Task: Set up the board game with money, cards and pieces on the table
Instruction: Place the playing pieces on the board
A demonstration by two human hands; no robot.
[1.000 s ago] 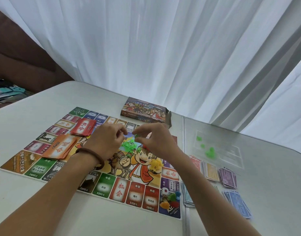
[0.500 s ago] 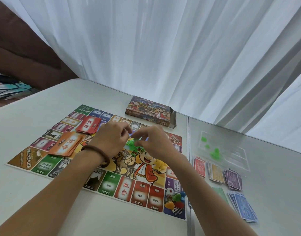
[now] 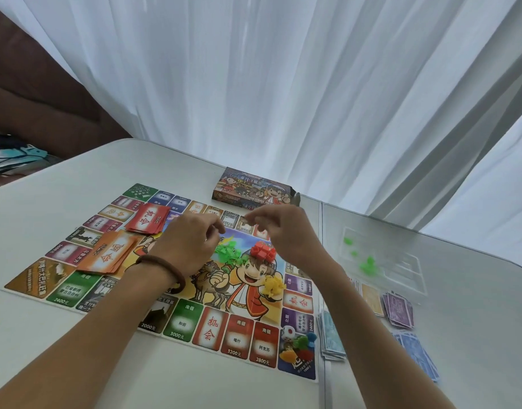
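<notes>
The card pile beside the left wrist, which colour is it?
The card pile is orange with a pale middle, best seen in the head view.

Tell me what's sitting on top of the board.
On it: red cards, orange cards, green pieces, red pieces, yellow pieces, a die and pawns. The left hand and right hand hide part of the board centre and far edge.
</notes>
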